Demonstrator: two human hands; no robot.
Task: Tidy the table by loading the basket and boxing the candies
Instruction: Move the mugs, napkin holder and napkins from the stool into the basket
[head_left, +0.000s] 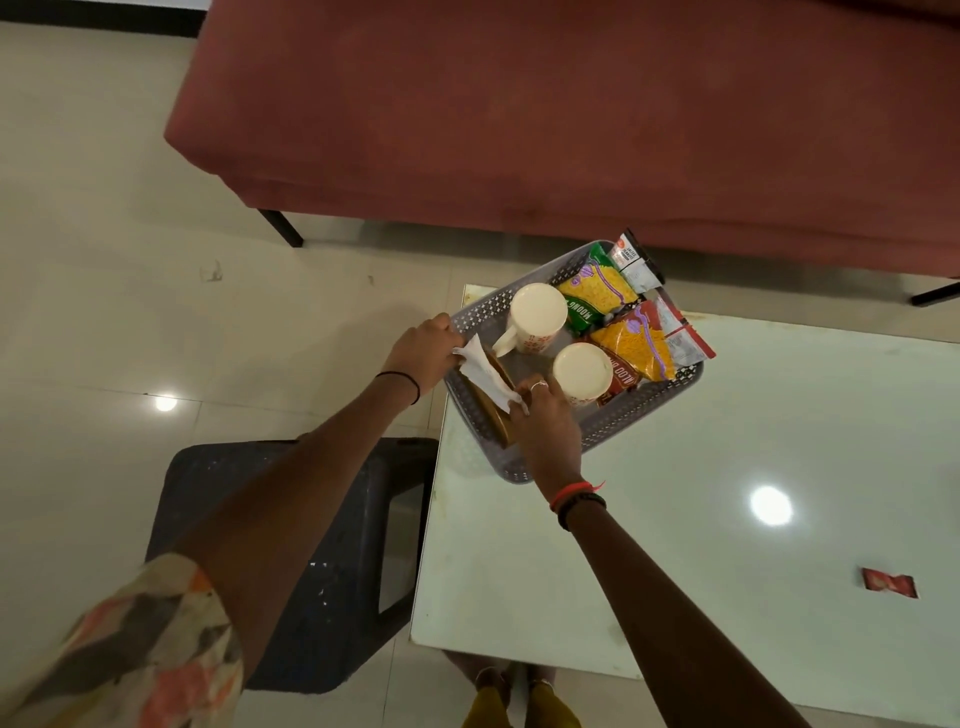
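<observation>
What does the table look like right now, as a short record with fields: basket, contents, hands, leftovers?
basket: grey perforated basket on the far-left corner of the white table
contents: two cream mugs, snack packets, a brown box along the left wall
hands: left hand and right hand each pinch an end of a white tissue over the box
leftovers: one red wrapper on the table at the right

red sofa (571, 114) | black stool (322, 561) (beside table) | tiled floor (93, 260)
</observation>
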